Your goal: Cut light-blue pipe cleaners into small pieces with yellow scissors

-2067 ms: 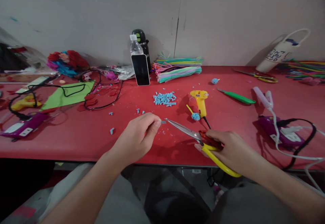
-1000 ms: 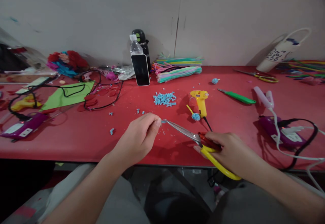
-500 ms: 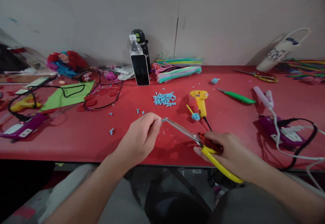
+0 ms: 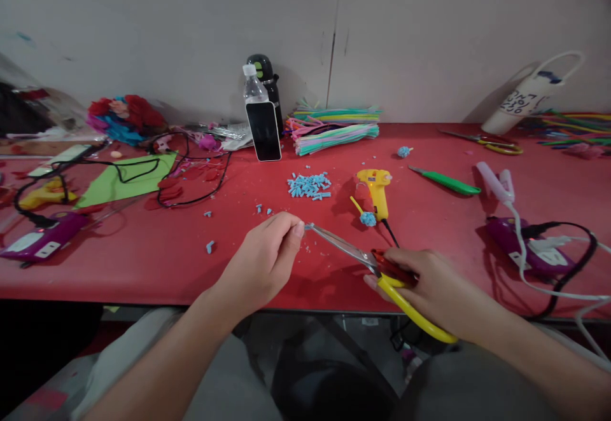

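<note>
My left hand (image 4: 265,259) is closed in a pinch above the red table (image 4: 267,262), holding a tiny light-blue piece (image 4: 307,226) at its fingertips. My right hand (image 4: 429,287) grips the red-and-yellow scissors (image 4: 367,259); their blade tips touch the blue piece right at my left fingertips. A small heap of cut light-blue bits (image 4: 309,186) lies beyond the hands, with a few stray bits to its left. A yellow glue gun (image 4: 377,191) stands just right of the heap, a blue pompom (image 4: 368,219) beside it.
A water bottle, a black flask and a phone (image 4: 264,131) stand at the back, next to stacked pipe cleaners (image 4: 337,130). Cables, green paper (image 4: 126,179), purple power strips (image 4: 41,236) and a green-handled tool (image 4: 446,182) lie around. The table's front edge runs just under my wrists.
The scissors' tips have moved left from a small gap to touch the blue piece at my left fingertips. The left hand has stayed almost still.
</note>
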A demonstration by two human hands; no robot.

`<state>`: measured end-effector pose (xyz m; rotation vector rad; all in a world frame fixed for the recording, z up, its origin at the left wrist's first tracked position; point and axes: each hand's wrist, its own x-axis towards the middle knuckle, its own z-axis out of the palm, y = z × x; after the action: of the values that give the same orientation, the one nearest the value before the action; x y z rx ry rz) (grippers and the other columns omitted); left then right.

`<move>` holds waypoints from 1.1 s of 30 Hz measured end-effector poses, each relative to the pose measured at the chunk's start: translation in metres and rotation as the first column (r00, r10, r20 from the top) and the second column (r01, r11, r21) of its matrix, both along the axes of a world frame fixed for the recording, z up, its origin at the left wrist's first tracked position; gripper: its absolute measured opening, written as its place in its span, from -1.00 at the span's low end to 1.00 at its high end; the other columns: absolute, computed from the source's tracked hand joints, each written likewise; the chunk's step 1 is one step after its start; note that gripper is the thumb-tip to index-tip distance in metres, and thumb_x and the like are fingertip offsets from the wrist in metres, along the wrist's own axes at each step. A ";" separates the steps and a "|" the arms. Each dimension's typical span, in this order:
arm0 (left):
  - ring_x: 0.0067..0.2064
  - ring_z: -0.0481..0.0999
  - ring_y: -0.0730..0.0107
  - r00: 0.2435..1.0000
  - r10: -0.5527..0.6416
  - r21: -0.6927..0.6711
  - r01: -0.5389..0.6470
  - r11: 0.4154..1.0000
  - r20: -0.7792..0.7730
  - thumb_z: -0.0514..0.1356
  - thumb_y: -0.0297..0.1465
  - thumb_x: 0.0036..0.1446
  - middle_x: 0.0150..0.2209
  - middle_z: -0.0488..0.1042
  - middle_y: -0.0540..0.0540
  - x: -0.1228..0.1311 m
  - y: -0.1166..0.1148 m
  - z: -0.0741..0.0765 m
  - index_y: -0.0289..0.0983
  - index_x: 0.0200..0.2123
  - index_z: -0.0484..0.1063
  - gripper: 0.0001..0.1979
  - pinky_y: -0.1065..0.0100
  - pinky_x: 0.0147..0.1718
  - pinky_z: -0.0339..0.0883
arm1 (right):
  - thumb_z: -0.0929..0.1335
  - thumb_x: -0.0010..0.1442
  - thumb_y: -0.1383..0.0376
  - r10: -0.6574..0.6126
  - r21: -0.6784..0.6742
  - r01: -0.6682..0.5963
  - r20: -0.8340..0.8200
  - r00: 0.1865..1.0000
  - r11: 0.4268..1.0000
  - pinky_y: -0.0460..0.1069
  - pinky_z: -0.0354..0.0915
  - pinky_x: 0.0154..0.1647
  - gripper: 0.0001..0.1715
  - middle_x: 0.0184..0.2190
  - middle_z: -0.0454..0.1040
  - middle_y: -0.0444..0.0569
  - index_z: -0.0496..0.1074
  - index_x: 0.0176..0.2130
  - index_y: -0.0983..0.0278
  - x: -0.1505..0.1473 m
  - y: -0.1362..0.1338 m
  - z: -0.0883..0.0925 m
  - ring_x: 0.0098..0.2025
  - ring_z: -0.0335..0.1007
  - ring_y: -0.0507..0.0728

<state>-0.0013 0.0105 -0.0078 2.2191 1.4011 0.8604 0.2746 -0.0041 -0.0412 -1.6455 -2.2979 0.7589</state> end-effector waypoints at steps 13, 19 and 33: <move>-0.42 0.24 0.50 1.000 -0.002 -0.008 0.002 1.000 0.024 -0.03 -0.40 0.38 -0.45 0.26 0.05 -0.002 0.000 -0.002 -0.26 -0.34 0.23 -0.80 0.40 -0.38 0.13 | 0.40 0.15 0.08 -0.020 -0.010 0.019 -0.066 0.998 1.000 -0.12 -0.07 -0.59 -0.57 -0.61 0.06 -0.25 0.16 -0.50 0.23 -0.002 0.000 0.007 -0.53 -0.13 -0.02; -0.43 0.23 0.50 1.000 0.001 -0.009 -0.001 1.000 0.023 -0.04 -0.40 0.38 -0.46 0.25 0.05 -0.002 0.000 -0.002 -0.26 -0.34 0.24 -0.80 0.40 -0.38 0.14 | 0.36 0.18 0.02 -0.008 -0.006 0.008 -0.048 0.999 1.000 -0.12 -0.07 -0.60 -0.56 -0.62 0.09 -0.24 0.19 -0.51 0.24 0.000 0.001 0.004 -0.53 -0.14 -0.02; -0.43 0.23 0.49 1.000 0.002 0.003 -0.002 1.000 0.011 -0.03 -0.39 0.38 -0.46 0.25 0.05 -0.001 0.001 -0.003 -0.25 -0.35 0.24 -0.79 0.39 -0.38 0.15 | 0.31 0.21 -0.04 -0.035 -0.009 0.035 -0.002 0.999 0.999 -0.12 -0.07 -0.61 -0.52 -0.65 0.13 -0.23 0.25 -0.52 0.25 0.001 0.002 -0.001 -0.56 -0.11 -0.02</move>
<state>-0.0028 0.0113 -0.0104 2.2124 1.3986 0.8753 0.2758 -0.0025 -0.0423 -1.6832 -2.2608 0.7636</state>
